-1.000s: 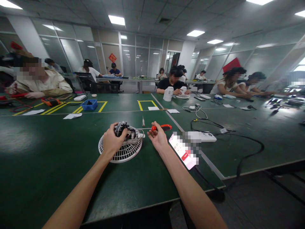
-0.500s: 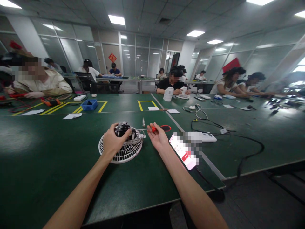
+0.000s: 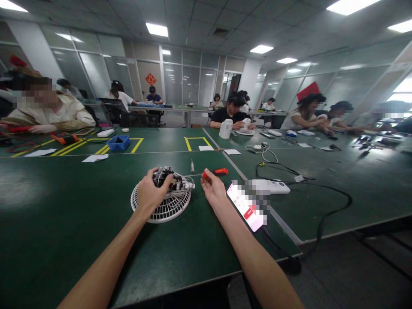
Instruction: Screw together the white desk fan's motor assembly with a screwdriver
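My left hand is wrapped round a dark motor assembly with loose wires and white parts. That assembly rests on a round white fan grille, which lies flat on the green table. Between the thumb and fingers of my right hand is a red and black screwdriver. Its thin shaft points left at the assembly's right side; whether the tip touches, I cannot tell. A small screwdriver with a clear handle lies just beyond the shaft.
A lit phone and a white power strip lie right of my right hand, with black cables beyond. Farther off are a blue tray, paper slips and a white housing. Several people sit around the tables.
The red and black screwdriver has turned about its shaft, and my right-hand fingers have shifted on it. My left hand keeps its hold on the motor assembly. The view has moved slightly.
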A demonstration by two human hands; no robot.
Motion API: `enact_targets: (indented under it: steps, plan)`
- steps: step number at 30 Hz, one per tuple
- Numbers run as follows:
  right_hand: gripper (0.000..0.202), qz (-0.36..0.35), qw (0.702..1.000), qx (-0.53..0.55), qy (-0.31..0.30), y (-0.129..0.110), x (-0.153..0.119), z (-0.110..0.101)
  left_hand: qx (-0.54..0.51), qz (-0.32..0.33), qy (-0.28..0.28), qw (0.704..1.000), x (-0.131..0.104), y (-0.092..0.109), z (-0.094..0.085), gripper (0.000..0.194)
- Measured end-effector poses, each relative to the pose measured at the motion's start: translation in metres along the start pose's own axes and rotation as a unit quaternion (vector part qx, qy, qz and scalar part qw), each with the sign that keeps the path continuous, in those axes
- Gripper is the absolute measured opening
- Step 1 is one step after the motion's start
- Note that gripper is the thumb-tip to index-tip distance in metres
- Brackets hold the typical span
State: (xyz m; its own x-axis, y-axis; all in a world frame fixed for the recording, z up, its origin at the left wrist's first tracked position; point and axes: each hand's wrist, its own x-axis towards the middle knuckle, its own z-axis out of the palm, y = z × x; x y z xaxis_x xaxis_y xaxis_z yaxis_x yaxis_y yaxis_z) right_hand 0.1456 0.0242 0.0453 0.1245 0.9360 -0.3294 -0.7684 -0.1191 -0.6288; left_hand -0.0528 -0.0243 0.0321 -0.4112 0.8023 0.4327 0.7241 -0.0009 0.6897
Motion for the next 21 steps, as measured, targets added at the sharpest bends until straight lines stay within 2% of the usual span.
enact_targets:
  steps: [6,11,17,21]
  plan:
    - [0.021,0.010,1.000,0.019,-0.013,-0.0026,-0.0028,0.0017,-0.006,0.009,0.017,1.000,0.0007,-0.0026,0.0013,0.063]
    - [0.019,0.019,1.000,-0.018,0.001,-0.0027,-0.0008,0.0005,-0.008,0.005,0.008,1.000,0.0008,-0.0017,0.0011,0.063]
    - [0.026,0.006,1.000,-0.016,-0.001,0.0014,0.0029,-0.0004,-0.028,-0.007,0.003,1.000,0.0005,0.0004,-0.0006,0.077]
    - [0.029,-0.018,1.000,0.005,-0.024,0.0010,0.0049,0.0003,-0.024,-0.014,0.002,1.000,0.0004,0.0015,-0.0015,0.082]
